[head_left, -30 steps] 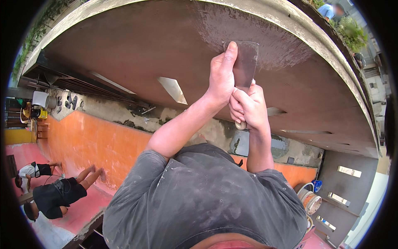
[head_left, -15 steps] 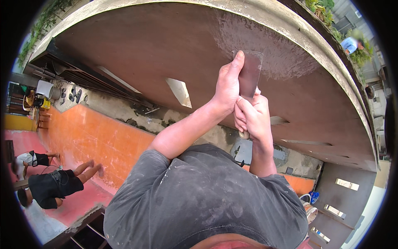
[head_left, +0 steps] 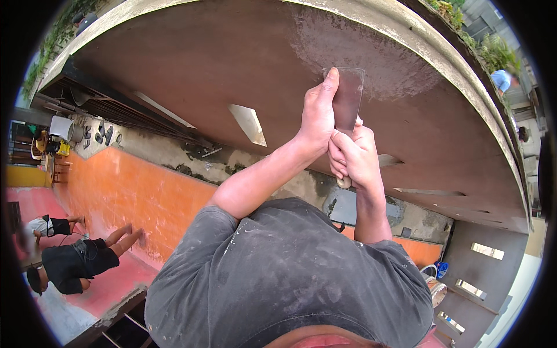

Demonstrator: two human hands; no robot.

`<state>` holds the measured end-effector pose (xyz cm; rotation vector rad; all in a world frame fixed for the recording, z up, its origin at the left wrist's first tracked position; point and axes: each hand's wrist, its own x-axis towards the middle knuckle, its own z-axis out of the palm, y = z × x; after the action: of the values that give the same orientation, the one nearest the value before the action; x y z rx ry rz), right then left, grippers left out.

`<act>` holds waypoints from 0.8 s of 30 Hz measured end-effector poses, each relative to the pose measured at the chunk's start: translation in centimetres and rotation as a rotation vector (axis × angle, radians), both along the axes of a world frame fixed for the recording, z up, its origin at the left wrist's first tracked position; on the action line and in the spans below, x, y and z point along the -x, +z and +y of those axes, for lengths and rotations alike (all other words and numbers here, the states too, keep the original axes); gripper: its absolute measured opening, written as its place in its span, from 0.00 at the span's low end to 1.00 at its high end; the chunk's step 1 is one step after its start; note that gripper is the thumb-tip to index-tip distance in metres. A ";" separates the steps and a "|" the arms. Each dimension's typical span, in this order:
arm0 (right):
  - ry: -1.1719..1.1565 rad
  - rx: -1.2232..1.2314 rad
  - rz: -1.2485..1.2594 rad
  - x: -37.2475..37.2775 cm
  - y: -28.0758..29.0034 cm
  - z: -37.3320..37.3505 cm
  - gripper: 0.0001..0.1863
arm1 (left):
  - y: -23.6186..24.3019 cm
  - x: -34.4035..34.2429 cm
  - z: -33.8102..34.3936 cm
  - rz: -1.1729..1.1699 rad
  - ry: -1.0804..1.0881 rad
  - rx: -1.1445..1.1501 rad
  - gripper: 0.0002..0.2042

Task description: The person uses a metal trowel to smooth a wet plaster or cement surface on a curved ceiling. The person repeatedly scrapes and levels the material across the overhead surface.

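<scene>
My right hand [head_left: 355, 153] is closed round the handle of a broad-bladed putty knife [head_left: 350, 95], the round handle end showing below my fist. My left hand [head_left: 317, 113] holds the left edge of the blade, thumb along it near the top; the other fingers are mostly hidden. The blade lies before a brown wall [head_left: 203, 69], below a lighter, rough-streaked patch [head_left: 383, 66]. Whether the blade touches the wall I cannot tell.
A pale ledge [head_left: 458, 75] curves along the wall's top. Slots such as this opening [head_left: 248, 123] pierce the wall. Two people, one in black [head_left: 78, 264], stand by an orange surface [head_left: 151, 191] at left. A bucket [head_left: 436, 293] is at lower right.
Both hands and the putty knife keep almost the same pose, with only a slight shift in the view. A person in blue beyond the ledge appears lower and further right.
</scene>
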<state>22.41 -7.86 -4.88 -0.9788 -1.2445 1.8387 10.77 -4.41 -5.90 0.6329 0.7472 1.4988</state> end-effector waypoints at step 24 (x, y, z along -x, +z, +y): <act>0.019 -0.016 0.034 0.3 0.2 0.8 0.15 | -0.5 -0.5 0.5 0.022 0.095 -0.062 0.32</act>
<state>22.11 -7.09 -4.69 -0.9263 -1.2503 1.8492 11.23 -3.96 -6.45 0.6692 0.7592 1.6099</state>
